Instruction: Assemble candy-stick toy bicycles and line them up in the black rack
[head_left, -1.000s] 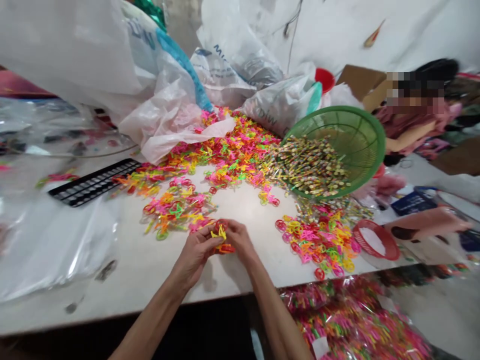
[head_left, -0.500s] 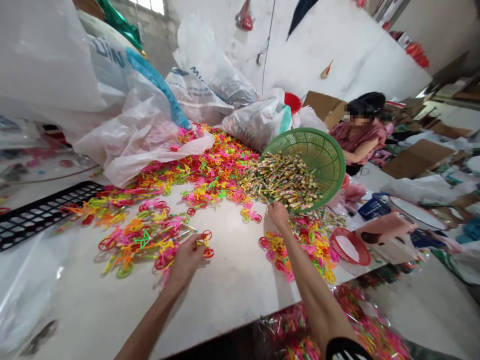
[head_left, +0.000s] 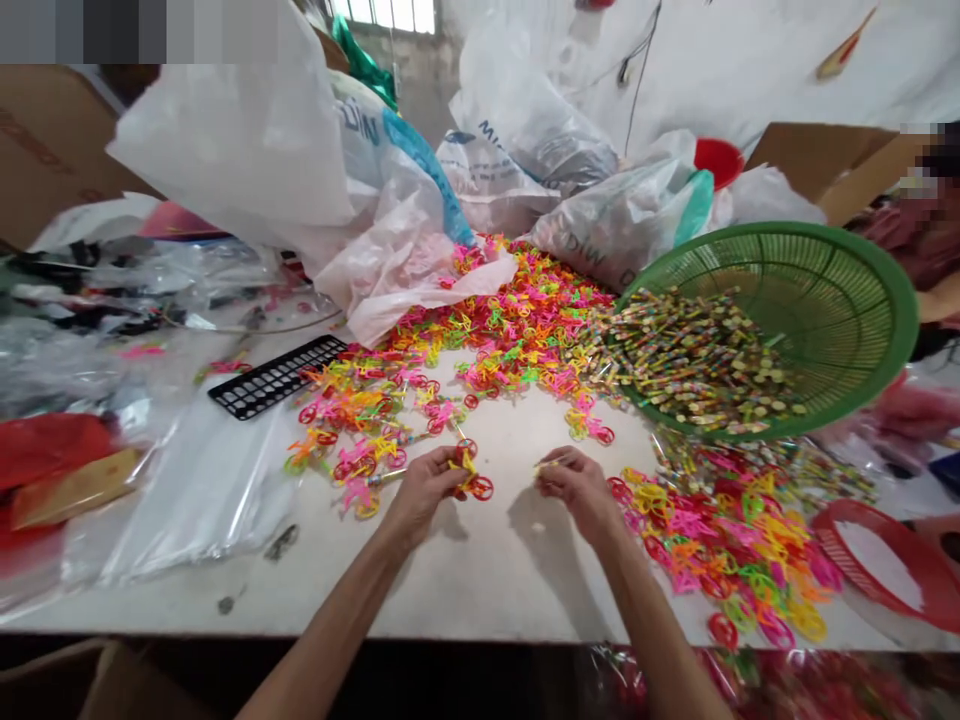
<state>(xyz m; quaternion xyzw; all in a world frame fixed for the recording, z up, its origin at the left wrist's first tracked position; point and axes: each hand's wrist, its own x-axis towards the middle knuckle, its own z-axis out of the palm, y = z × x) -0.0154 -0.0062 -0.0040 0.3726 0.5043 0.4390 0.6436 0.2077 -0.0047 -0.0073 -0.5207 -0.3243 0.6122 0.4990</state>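
Left grip, open tabletop to edge

On the left hand and the right hand, bare fingers are seen, with narrow wrists and bare, widening forearms.

Left of the green plastic basket, the yellow-and-red toy looks smooth plastic; behind the basket, a cardboard box looks matt
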